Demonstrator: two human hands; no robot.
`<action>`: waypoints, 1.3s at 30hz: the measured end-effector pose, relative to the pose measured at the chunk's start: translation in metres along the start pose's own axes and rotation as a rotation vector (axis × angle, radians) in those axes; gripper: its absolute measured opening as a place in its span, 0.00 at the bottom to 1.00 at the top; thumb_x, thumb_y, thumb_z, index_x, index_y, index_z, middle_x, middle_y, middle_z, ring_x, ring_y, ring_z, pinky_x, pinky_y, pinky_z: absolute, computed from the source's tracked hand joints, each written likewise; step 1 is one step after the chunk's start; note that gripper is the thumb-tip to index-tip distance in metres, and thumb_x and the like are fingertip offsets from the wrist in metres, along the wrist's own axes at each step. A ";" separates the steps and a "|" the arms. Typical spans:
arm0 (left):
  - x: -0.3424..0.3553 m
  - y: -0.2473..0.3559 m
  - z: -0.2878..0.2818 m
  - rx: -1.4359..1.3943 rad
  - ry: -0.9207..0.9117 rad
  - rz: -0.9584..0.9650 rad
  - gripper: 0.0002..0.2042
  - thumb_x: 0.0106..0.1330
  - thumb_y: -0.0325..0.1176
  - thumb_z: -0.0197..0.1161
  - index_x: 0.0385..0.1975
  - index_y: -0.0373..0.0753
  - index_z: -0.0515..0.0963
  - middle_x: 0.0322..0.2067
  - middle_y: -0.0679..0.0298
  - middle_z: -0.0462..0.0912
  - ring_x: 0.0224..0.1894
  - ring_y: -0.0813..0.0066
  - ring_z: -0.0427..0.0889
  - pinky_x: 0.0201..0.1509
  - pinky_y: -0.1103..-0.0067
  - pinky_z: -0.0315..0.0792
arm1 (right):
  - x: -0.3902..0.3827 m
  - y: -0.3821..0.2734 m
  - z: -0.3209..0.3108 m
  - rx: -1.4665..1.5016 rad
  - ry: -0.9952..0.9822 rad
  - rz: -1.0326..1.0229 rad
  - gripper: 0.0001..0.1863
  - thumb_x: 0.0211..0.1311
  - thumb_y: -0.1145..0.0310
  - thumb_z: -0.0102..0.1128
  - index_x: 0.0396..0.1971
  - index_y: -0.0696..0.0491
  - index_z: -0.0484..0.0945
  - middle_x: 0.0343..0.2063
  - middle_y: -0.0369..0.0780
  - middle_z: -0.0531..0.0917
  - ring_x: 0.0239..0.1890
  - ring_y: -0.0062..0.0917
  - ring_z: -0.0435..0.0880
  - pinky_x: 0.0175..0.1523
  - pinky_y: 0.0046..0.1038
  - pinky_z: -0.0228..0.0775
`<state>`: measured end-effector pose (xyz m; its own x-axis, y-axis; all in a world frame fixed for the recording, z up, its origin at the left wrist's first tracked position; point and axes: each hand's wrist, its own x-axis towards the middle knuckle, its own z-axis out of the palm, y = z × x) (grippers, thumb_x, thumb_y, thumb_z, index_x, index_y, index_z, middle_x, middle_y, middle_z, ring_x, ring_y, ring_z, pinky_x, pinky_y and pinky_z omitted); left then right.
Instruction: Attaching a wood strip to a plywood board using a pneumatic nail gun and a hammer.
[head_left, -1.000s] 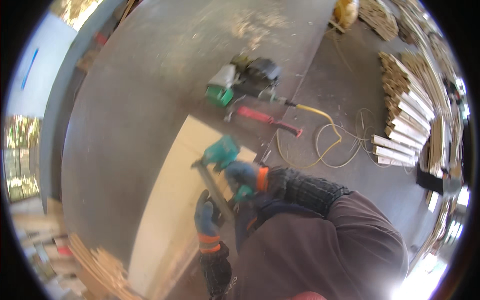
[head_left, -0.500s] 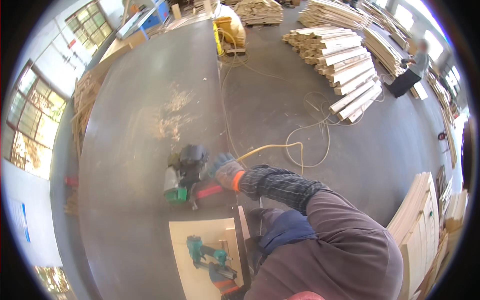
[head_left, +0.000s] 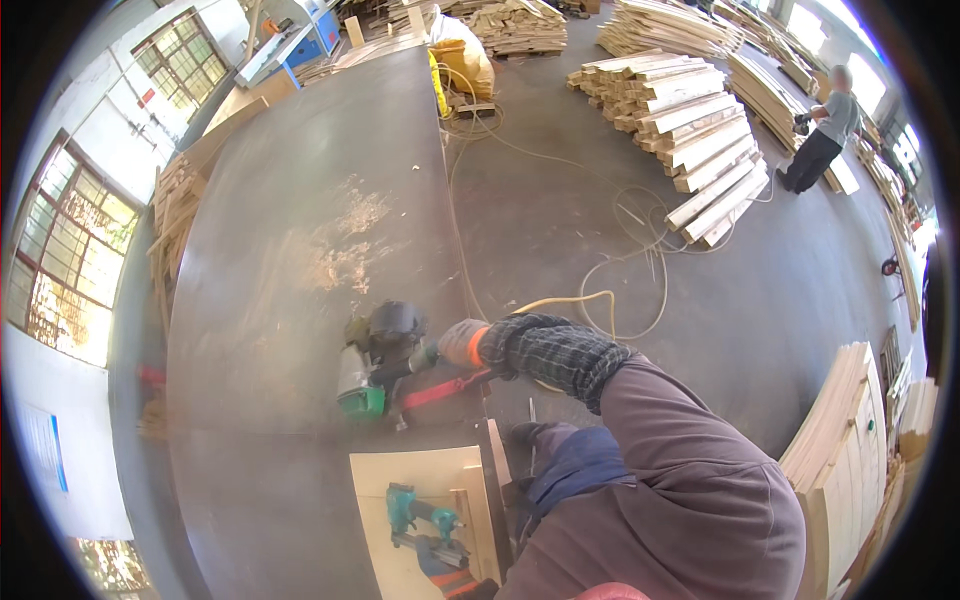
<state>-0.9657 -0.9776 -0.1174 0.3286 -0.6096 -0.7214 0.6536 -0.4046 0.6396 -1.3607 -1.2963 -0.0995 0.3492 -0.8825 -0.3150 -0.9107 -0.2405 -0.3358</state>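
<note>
My left hand (head_left: 445, 565), in a blue and orange glove, grips the teal nail gun (head_left: 425, 520) over a pale board (head_left: 370, 480) at the bottom. Further up, my gloved right hand (head_left: 460, 345) has its fingers curled at the fitting end of a black tool with a green part (head_left: 362, 400); what exactly they hold is blurred. A red-handled tool (head_left: 430, 393) lies just below that hand. Both tools beyond my left hand rest on the grey worktop (head_left: 250, 330). A yellow hose (head_left: 565, 300) loops to the right of my right hand.
Stacked timber (head_left: 700, 140) and coiled hose (head_left: 640, 320) lie on the floor at right, with a co-worker (head_left: 820, 140) standing beyond. Upright boards (head_left: 830, 440) are near my right side. A yellow sack (head_left: 460, 60) stands at the far end; wood pieces (head_left: 175, 230) line the left edge.
My right hand left the teal nail gun and moved forward to the black tool. The nail gun stayed low in my left hand. The view swung up, showing more of the room.
</note>
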 end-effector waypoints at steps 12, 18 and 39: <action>-0.042 0.052 0.070 -0.102 -0.278 0.004 0.17 0.76 0.42 0.59 0.24 0.42 0.71 0.27 0.58 0.81 0.34 0.64 0.83 0.43 0.67 0.83 | -0.209 0.024 0.008 0.313 0.174 0.069 0.11 0.68 0.63 0.65 0.37 0.56 0.80 0.31 0.54 0.85 0.37 0.52 0.86 0.39 0.44 0.75; -0.059 0.069 0.120 0.027 -0.174 0.409 0.10 0.72 0.37 0.63 0.32 0.39 0.74 0.26 0.61 0.81 0.21 0.80 0.75 0.26 0.80 0.72 | -0.241 -0.148 0.053 0.886 -0.165 -0.065 0.11 0.71 0.66 0.65 0.44 0.57 0.81 0.32 0.47 0.87 0.34 0.35 0.87 0.38 0.38 0.75; -0.102 0.059 0.046 -0.226 0.077 0.628 0.10 0.66 0.30 0.71 0.39 0.34 0.77 0.26 0.65 0.82 0.25 0.78 0.80 0.29 0.77 0.76 | -0.228 -0.292 0.094 0.638 -0.134 -0.495 0.10 0.65 0.76 0.62 0.46 0.58 0.81 0.29 0.47 0.85 0.29 0.35 0.84 0.36 0.36 0.74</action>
<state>-0.9925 -0.9705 0.0064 0.7354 -0.6287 -0.2527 0.4461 0.1686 0.8790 -1.1538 -0.9870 -0.0138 0.7384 -0.6687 -0.0877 -0.3572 -0.2774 -0.8919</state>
